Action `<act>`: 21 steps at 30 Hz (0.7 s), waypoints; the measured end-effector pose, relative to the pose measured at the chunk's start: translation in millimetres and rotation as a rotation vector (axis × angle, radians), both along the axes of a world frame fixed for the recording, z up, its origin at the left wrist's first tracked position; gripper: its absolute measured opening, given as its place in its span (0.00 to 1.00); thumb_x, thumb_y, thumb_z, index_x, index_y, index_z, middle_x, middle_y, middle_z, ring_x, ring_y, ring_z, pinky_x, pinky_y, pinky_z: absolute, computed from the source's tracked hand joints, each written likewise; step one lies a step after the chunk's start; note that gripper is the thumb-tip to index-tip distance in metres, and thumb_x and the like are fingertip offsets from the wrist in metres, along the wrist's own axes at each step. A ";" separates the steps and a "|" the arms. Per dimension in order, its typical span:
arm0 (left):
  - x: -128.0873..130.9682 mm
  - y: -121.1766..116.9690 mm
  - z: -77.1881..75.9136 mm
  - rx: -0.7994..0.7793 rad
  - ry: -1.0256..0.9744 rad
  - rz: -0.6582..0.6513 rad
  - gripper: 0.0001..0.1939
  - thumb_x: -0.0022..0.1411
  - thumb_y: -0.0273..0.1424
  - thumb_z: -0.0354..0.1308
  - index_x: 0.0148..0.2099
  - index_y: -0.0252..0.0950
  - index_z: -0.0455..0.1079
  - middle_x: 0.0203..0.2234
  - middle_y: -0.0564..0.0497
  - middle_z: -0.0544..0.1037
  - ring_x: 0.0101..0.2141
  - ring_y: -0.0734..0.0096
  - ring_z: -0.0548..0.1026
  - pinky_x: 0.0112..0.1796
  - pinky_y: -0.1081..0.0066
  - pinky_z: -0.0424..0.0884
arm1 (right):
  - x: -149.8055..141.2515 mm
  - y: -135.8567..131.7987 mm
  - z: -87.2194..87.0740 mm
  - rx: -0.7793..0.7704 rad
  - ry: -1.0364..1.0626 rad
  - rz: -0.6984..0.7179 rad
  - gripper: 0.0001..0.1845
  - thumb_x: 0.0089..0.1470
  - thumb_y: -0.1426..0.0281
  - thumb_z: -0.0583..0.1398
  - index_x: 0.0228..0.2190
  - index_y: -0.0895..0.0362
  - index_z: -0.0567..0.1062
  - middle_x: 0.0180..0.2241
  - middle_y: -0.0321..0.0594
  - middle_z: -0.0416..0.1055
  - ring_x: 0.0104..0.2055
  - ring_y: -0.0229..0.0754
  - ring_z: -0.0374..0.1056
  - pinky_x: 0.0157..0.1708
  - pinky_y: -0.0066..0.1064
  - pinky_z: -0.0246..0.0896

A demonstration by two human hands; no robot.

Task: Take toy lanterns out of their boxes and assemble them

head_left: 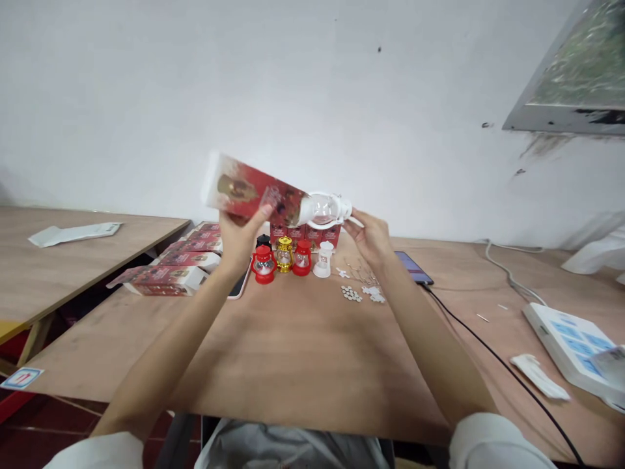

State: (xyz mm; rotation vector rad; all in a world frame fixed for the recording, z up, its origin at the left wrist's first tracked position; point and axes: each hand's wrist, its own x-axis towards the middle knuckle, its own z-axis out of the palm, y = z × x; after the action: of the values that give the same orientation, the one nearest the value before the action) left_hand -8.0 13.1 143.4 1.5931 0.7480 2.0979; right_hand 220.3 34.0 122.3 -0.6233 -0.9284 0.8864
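Head view: left hand holds a printed carton, right hand pinches a white lantern. Misaligned, the lantern could snag the carton's edge.

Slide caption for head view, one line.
Left hand gripping a red box, right hand holding a white lantern at the box's end, above a table.

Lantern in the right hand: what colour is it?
The lantern is white, see-through around its middle; the head view shows it best.
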 end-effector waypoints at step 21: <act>-13.6 30.6 16.9 0.120 0.775 0.520 0.29 0.43 0.30 0.64 0.49 0.39 0.59 0.42 0.45 0.73 0.43 0.54 0.69 0.42 0.59 0.61 | -58.3 -6.9 -20.8 -0.016 -1.446 -0.359 0.09 0.51 0.73 0.57 0.22 0.57 0.74 0.34 0.44 0.67 0.34 0.44 0.66 0.35 0.36 0.57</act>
State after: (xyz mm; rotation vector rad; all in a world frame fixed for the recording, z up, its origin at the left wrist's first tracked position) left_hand -21.6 43.7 160.3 2.5375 1.4298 1.8072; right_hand 162.0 27.1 101.4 -1.4385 -1.9803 -0.0252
